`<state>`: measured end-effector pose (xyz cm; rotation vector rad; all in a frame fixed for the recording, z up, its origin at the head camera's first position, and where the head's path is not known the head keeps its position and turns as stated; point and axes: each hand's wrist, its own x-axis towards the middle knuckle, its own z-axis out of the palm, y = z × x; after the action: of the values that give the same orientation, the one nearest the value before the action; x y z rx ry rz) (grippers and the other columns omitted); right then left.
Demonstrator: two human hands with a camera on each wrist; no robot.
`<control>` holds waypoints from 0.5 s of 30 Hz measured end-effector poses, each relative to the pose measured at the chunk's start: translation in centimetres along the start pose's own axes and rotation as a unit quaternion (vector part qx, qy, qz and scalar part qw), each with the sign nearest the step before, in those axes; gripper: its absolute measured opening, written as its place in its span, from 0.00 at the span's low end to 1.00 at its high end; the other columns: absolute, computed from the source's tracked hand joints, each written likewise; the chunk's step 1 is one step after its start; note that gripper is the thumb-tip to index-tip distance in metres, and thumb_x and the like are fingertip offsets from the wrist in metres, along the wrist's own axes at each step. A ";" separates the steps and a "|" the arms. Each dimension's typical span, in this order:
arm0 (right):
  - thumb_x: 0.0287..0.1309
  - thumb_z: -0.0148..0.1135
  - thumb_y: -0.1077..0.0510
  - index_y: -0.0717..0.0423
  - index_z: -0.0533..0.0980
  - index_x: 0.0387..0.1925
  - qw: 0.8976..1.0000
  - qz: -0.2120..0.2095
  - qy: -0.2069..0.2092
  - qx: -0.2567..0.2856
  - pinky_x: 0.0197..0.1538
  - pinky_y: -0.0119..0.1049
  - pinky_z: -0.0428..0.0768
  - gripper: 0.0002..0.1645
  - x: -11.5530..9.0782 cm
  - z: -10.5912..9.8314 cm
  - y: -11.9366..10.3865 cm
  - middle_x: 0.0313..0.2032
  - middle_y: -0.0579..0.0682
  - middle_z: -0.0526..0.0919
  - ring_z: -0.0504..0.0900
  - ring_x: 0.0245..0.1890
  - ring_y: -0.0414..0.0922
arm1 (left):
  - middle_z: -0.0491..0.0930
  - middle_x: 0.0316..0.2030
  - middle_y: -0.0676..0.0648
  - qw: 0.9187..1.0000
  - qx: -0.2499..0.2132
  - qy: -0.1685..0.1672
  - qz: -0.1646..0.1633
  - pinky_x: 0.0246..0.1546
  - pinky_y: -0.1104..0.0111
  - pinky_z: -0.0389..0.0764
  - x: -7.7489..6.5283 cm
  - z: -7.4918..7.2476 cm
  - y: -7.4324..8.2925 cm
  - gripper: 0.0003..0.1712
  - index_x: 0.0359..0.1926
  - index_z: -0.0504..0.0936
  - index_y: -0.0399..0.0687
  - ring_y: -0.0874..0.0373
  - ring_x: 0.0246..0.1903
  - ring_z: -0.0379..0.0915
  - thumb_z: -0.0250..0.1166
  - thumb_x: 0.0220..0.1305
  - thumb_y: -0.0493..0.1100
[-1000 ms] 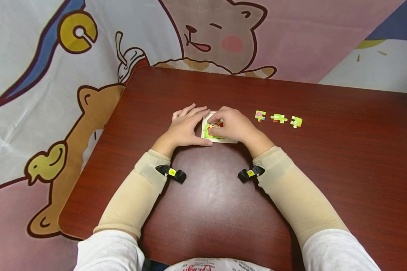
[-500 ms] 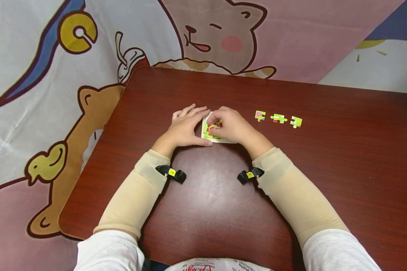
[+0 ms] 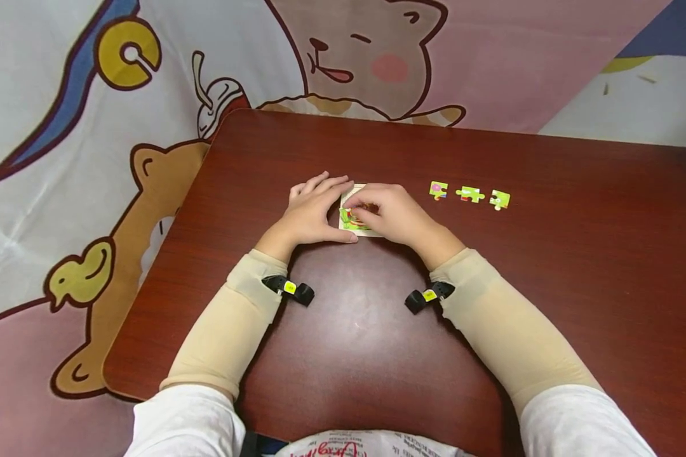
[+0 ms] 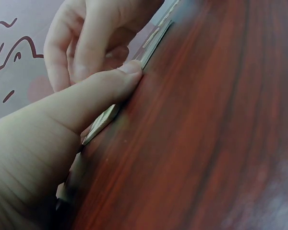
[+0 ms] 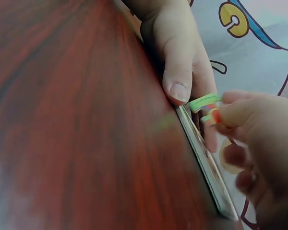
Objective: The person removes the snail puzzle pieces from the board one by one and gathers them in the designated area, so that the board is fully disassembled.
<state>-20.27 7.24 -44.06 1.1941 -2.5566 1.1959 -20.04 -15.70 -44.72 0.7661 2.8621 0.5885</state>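
A small square puzzle board (image 3: 370,233) with a pale wooden rim lies flat on the table. My left hand (image 3: 318,212) is spread around its left side, thumb along the near edge and fingers toward the far corner. In the left wrist view, the left thumb (image 4: 110,86) rests against the board's side. My right hand (image 3: 399,212) is over the board and pinches a green puzzle piece (image 5: 202,102) with some red and orange on it, tilted above the board's surface near the left thumb. The right hand covers much of the board's picture.
Three loose green puzzle pieces, a left one (image 3: 438,190), a middle one (image 3: 470,194) and a right one (image 3: 500,200), lie in a row right of the board. The dark red table (image 3: 577,254) ends at a cartoon-printed cloth (image 3: 491,63) behind and on the left.
The right hand has drawn back slightly to the right, and the green piece between its fingers now shows tilted above the board. My left hand has stayed in place.
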 end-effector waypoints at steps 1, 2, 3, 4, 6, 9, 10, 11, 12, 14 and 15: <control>0.66 0.72 0.66 0.56 0.90 0.44 1.000 -0.008 0.015 0.002 0.49 0.43 0.80 0.08 -0.2 -0.1 0.1 0.43 0.49 0.90 0.85 0.44 0.46 | 0.58 0.82 0.54 1.000 -0.001 0.001 0.001 0.71 0.45 0.50 0.0 0.0 0.0 0.66 0.84 0.62 0.59 0.46 0.82 0.43 0.74 0.50 0.80; 0.65 0.72 0.66 0.56 0.90 0.45 0.999 -0.015 0.031 0.003 0.49 0.43 0.80 0.08 -0.4 -0.3 0.2 0.44 0.49 0.91 0.85 0.44 0.47 | 0.58 0.82 0.54 1.000 -0.001 0.001 0.001 0.71 0.45 0.51 0.1 0.0 0.0 0.67 0.84 0.62 0.59 0.46 0.82 0.43 0.74 0.49 0.80; 0.65 0.73 0.66 0.56 0.91 0.45 0.999 -0.021 0.047 0.004 0.49 0.44 0.80 0.09 -0.6 -0.5 0.3 0.44 0.50 0.91 0.86 0.44 0.47 | 0.59 0.82 0.54 1.000 -0.001 0.002 0.002 0.71 0.45 0.51 0.1 0.0 0.0 0.67 0.84 0.63 0.59 0.46 0.82 0.43 0.74 0.49 0.80; 0.65 0.73 0.66 0.55 0.91 0.45 0.998 -0.024 0.061 0.003 0.47 0.43 0.80 0.09 -0.8 -0.6 0.5 0.43 0.50 0.90 0.85 0.42 0.47 | 0.59 0.82 0.54 1.000 -0.001 0.002 0.002 0.71 0.44 0.51 0.2 -0.1 0.0 0.67 0.84 0.63 0.59 0.46 0.82 0.43 0.74 0.49 0.80; 0.64 0.73 0.66 0.55 0.91 0.44 0.996 -0.028 0.086 0.004 0.43 0.43 0.79 0.09 -1.2 -1.0 0.8 0.40 0.49 0.90 0.84 0.39 0.46 | 0.59 0.82 0.54 1.000 -0.002 0.004 0.002 0.71 0.44 0.51 0.3 -0.1 0.0 0.67 0.84 0.63 0.58 0.46 0.82 0.43 0.75 0.48 0.80; 0.64 0.74 0.66 0.55 0.91 0.44 0.993 -0.023 0.112 -0.002 0.41 0.41 0.78 0.08 -2.0 -1.6 1.2 0.39 0.49 0.90 0.82 0.37 0.45 | 0.58 0.82 0.54 1.000 -0.002 0.005 0.001 0.71 0.44 0.51 0.3 -0.1 0.0 0.67 0.84 0.63 0.58 0.46 0.82 0.42 0.75 0.48 0.80; 0.64 0.74 0.66 0.55 0.91 0.44 0.993 -0.018 0.119 -0.005 0.41 0.40 0.78 0.09 -2.2 -1.7 1.3 0.38 0.49 0.90 0.82 0.37 0.45 | 0.58 0.82 0.54 1.000 -0.003 0.005 0.001 0.71 0.43 0.51 0.3 -0.1 0.0 0.67 0.84 0.63 0.58 0.46 0.82 0.42 0.75 0.48 0.80; 0.64 0.74 0.66 0.55 0.91 0.44 0.992 -0.014 0.126 -0.008 0.41 0.39 0.77 0.09 -2.5 -1.9 1.4 0.38 0.49 0.90 0.82 0.37 0.45 | 0.58 0.82 0.54 1.000 -0.003 0.004 0.000 0.71 0.43 0.51 0.3 -0.1 0.1 0.67 0.84 0.63 0.58 0.47 0.82 0.42 0.76 0.48 0.79; 0.64 0.75 0.65 0.56 0.91 0.44 0.991 -0.009 0.130 -0.012 0.41 0.38 0.77 0.09 -2.8 -2.1 1.5 0.38 0.50 0.90 0.82 0.37 0.46 | 0.58 0.82 0.54 1.000 -0.003 0.002 -0.001 0.71 0.43 0.51 0.3 -0.1 0.1 0.67 0.84 0.63 0.58 0.46 0.82 0.42 0.76 0.48 0.79; 0.63 0.75 0.65 0.56 0.92 0.44 0.990 -0.003 0.143 -0.022 0.43 0.38 0.77 0.09 -3.5 -2.5 1.8 0.37 0.50 0.90 0.83 0.37 0.47 | 0.58 0.82 0.54 1.000 -0.003 -0.001 -0.003 0.71 0.43 0.50 0.2 0.0 0.2 0.67 0.84 0.63 0.58 0.47 0.83 0.42 0.76 0.48 0.79; 0.62 0.76 0.65 0.56 0.92 0.44 0.989 0.000 0.149 -0.026 0.43 0.38 0.76 0.09 -3.9 -2.7 1.9 0.37 0.50 0.90 0.83 0.38 0.47 | 0.58 0.82 0.54 1.000 -0.003 -0.003 -0.005 0.71 0.44 0.50 0.2 0.0 0.2 0.67 0.84 0.63 0.58 0.46 0.83 0.42 0.76 0.48 0.79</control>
<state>-19.52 12.22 -44.86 0.9255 -2.3501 1.1973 -20.07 -15.44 -44.65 0.7523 2.8554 0.5927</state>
